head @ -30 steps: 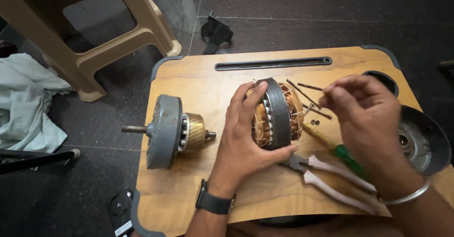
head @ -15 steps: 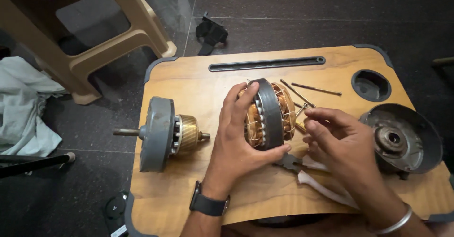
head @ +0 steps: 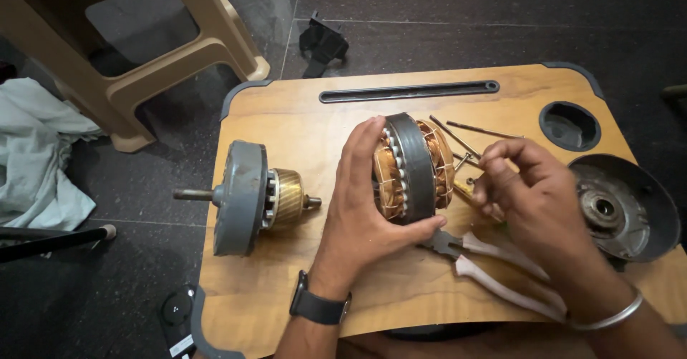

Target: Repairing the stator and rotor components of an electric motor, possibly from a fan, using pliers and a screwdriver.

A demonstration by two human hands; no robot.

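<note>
— Dark stone floor all round, and a small wooden bench (head: 300, 123) with a long slot and a round cup hole cut in its far side. What's on it?

— A motor stator (head: 413, 167), standing on edge near the middle. Its grey laminated ring is upright and the copper windings bulge out of both faces, so its axis lies flat along the bench, running left to right.

— Who has hold of it?

— The left hand (head: 361, 209). Its fingers curl over the top and left face of the stator and the thumb hooks under the lower right edge, so they are clamped round it. A dark watch sits on that wrist.

— And the other hand?

— The right hand (head: 533, 198) is just right of the stator, fingers (head: 501, 160) pinched together close to the windings. Whether they grip anything I cannot tell; the tips hide it.

— Anything near those fingers?

— Thin metal rods (head: 465, 131) lie just beyond them, slanting away toward the far edge. Below the thumb of the left hand lie pliers (head: 494, 266) with pale handles, jaws toward the stator, handles running out under the right wrist.

— Further out?

— Well left of the left fingers lies the rotor with its grey end cover (head: 247, 196), shaft pointing left. Right of the right hand, a round grey end bell (head: 626, 205) overhangs the bench edge. A beige plastic stool (head: 179, 58) stands on the floor beyond.
</note>
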